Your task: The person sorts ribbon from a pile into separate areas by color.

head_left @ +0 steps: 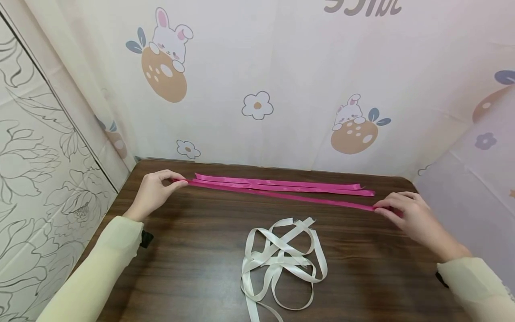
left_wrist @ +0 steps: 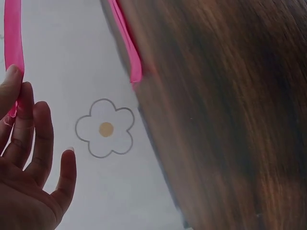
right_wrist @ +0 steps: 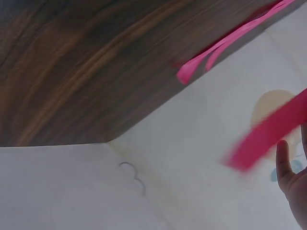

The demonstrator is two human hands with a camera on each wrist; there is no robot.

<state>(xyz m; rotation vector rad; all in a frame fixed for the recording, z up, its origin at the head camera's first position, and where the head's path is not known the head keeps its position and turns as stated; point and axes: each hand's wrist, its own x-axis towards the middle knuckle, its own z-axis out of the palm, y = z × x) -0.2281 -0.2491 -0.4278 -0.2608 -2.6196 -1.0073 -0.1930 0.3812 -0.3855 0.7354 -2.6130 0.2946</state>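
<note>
A strip of magenta satin ribbon [head_left: 306,201] is stretched between the two hands, above the dark wooden table. My left hand [head_left: 150,194] pinches one end between thumb and fingertips; in the left wrist view the ribbon [left_wrist: 13,40] passes under the thumb, the other fingers of that hand [left_wrist: 29,177] loosely bent. At the far end my right hand [head_left: 412,219] pinches the strip. The right wrist view shows a blurred free tail of ribbon [right_wrist: 268,136] and part of the right hand [right_wrist: 297,191]. Just behind lie more magenta ribbons [head_left: 306,184], side by side lengthwise.
A loose, looping tangle of cream ribbon [head_left: 281,246] lies at the middle front of the table [head_left: 181,259]. A pale curtain [head_left: 225,134] printed with rabbits and flowers hangs along the table's back edge. A flower-patterned panel [head_left: 36,147] stands at the left.
</note>
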